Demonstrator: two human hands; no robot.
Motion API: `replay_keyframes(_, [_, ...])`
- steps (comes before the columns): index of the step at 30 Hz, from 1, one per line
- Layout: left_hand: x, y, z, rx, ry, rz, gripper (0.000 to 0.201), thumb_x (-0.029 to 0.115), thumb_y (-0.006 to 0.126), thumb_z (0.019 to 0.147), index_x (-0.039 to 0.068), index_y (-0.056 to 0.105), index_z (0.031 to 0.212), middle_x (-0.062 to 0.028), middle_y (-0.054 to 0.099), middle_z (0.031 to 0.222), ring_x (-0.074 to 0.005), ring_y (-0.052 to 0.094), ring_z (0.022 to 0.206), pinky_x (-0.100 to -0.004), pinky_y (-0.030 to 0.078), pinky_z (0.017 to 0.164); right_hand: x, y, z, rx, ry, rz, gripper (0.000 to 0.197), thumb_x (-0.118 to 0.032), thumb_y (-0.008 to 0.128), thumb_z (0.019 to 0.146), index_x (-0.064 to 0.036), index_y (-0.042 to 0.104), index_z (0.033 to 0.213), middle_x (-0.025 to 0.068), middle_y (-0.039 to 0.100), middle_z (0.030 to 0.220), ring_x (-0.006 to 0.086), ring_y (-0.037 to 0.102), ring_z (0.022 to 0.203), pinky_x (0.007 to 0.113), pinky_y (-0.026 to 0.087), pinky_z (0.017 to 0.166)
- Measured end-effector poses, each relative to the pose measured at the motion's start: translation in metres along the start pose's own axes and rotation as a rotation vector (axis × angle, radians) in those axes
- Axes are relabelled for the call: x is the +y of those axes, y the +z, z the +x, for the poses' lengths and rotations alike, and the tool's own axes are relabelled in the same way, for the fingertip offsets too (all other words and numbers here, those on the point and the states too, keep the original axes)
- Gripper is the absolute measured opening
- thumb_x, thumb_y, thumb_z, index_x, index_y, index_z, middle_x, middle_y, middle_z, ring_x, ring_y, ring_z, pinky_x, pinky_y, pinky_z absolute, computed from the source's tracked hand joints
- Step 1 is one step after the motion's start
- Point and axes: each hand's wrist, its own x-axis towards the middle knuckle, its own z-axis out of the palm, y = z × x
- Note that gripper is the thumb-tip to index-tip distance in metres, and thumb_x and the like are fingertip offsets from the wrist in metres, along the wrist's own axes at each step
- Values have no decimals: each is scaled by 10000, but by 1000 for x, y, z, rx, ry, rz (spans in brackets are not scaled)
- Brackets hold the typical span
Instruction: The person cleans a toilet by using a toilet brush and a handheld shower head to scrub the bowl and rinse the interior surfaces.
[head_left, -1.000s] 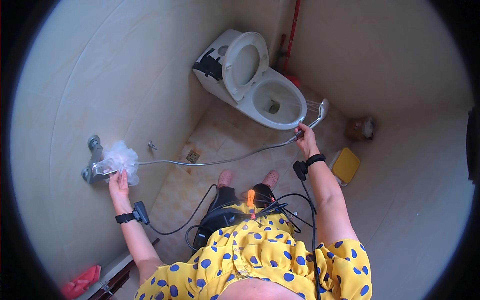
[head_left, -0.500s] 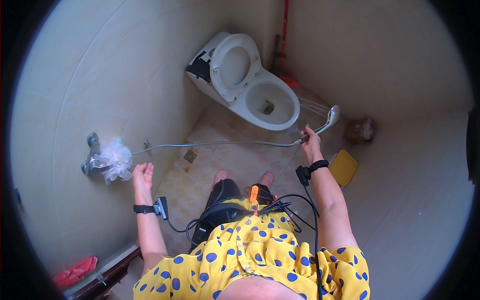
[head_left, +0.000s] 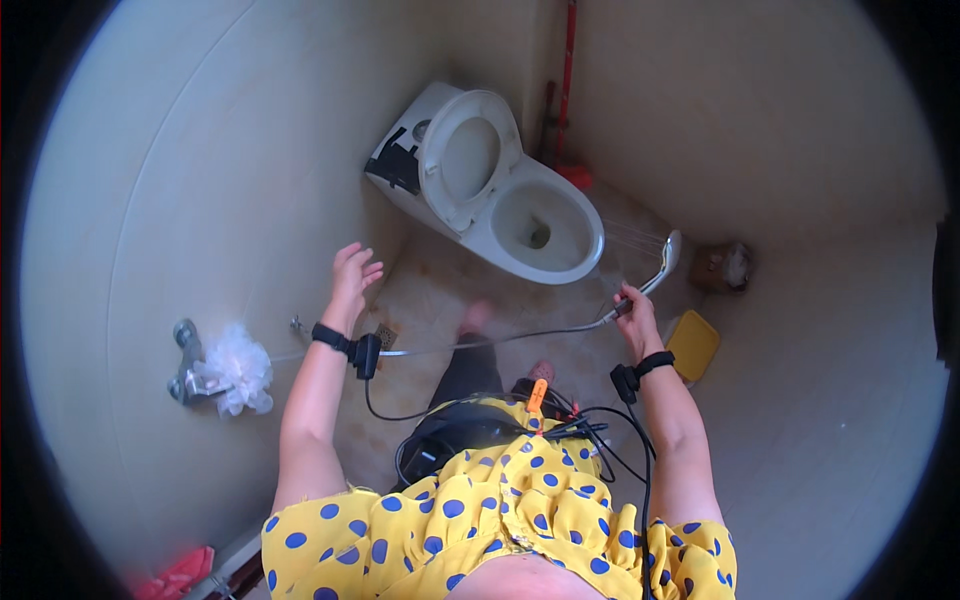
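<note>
My right hand (head_left: 634, 314) is closed round the handle of a hand shower (head_left: 667, 262). Thin jets of water leave its head toward the far left, beside the toilet bowl (head_left: 560, 262). From the handle a metal hose (head_left: 500, 338) runs left, passing behind my left wrist to the wall tap (head_left: 184, 362). My left hand (head_left: 354, 276) is in the air above the floor, left of the toilet, fingers apart and holding nothing. The toilet lid and seat (head_left: 466, 150) are raised against the tank. A white mesh bath puff (head_left: 236, 372) hangs at the tap.
A red-handled pole (head_left: 567, 80) leans in the far corner behind the toilet. A brown bin (head_left: 722, 268) and a yellow rectangular object (head_left: 692, 345) stand along the right wall. A floor drain (head_left: 386, 336) lies near my left wrist. Red cloth (head_left: 180, 575) is at the lower left.
My left hand has moved from beside the bath puff up and right, toward the toilet. One foot has stepped forward. My right hand still holds the spraying hand shower, slightly lower in view.
</note>
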Motion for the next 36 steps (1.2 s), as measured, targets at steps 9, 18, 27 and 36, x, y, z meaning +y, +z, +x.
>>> replay_keyframes(9, [19, 84, 218, -68, 478, 640, 480, 209, 640, 786, -20, 504, 1186, -162, 615, 966, -266, 624, 820, -360, 499, 717, 24, 22, 5, 48, 35, -83, 79, -74, 639, 817, -51, 565, 798, 33, 563, 715, 160, 558, 659, 276, 473, 626])
replay_keyframes(18, [29, 156, 291, -75, 969, 1319, 478, 198, 656, 756, 95, 527, 1205, -104, 553, 1180, -316, 485, 1130, -489, 333, 993, 14, 74, -3, 179, 32, -169, 56, -22, 592, 820, -18, 542, 796, 65, 543, 719, 185, 539, 641, 291, 474, 627])
replay_keyframes(27, [42, 175, 314, -122, 831, 1520, 358, 108, 571, 770, 134, 581, 1127, -46, 583, 1108, -280, 487, 1078, -512, 300, 993, 8, 86, -2, 215, 23, -156, 183, 21, 595, 780, -43, 461, 887, 67, 531, 797, 197, 549, 666, 305, 480, 622])
replay_keyframes(36, [59, 184, 329, -189, 968, 1760, 194, 135, 549, 801, 122, 673, 949, -25, 633, 1023, -256, 484, 1112, -602, 204, 1044, 15, 101, -13, 227, -12, -197, 90, 0, 597, 789, -28, 518, 822, 69, 559, 764, 200, 569, 675, 295, 478, 639])
